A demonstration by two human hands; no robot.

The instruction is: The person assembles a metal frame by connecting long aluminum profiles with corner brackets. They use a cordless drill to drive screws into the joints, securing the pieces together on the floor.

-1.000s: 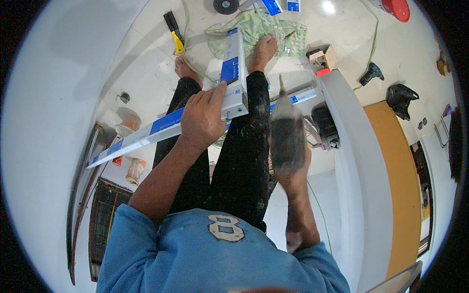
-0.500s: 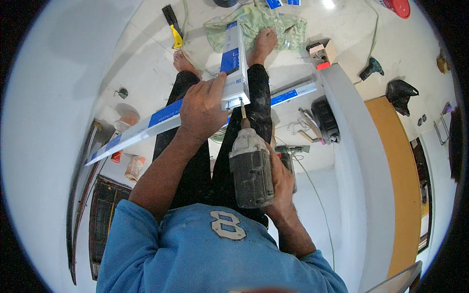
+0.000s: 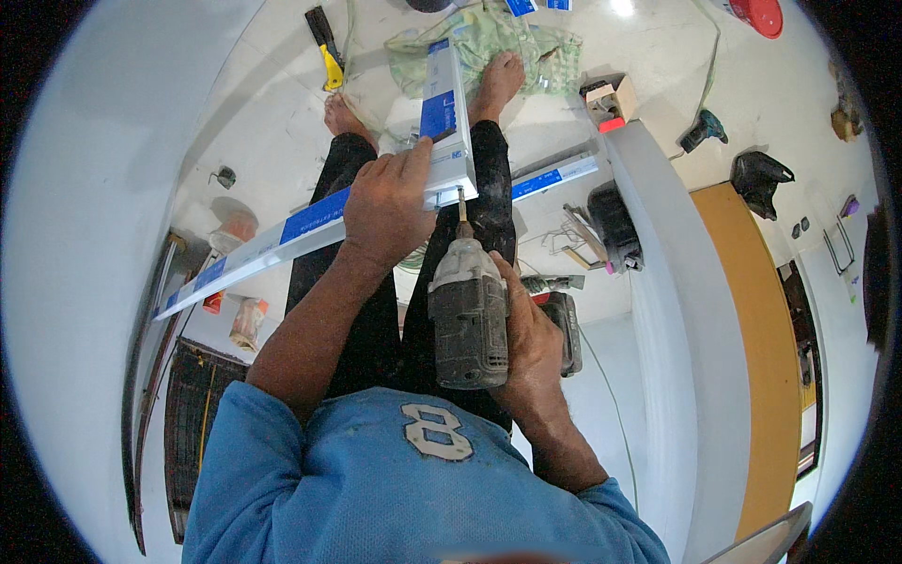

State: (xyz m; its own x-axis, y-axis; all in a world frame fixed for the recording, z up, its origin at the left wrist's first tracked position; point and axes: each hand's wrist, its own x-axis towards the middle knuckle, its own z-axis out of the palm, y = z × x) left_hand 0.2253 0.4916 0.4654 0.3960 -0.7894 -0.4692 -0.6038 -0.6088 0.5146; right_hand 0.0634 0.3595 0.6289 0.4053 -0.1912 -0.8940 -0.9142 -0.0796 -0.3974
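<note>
The workpiece consists of two straight white profiles meeting at a corner in the centre of the frame. The long profile [image 3: 315,221] slopes down toward the left edge; the short profile [image 3: 439,113] extends to upper centre. Both have a glossy finish and bands of blue film.

The power driver [image 3: 470,329] sits just below the corner. Its black body is scuffed, its nose is pale grey, and its slim bit [image 3: 462,207] points up the frame at the short profile's near end. From where I stand, I cannot tell whether the tip is seated.

Left hand [image 3: 390,207]: forearm enters from lower left and angles up to the corner, back of the hand uppermost. The grip is clamped over the joint, fingers side by side. Right hand [image 3: 534,343]: forearm rises from lower right, elbow bent, wrist turned inward. The grip is wrapped around the driver's handle, which is mostly hidden; one digit lies along the body.

The long profile crosses above the person's black trousers [image 3: 329,183]; contact cannot be confirmed.
</note>
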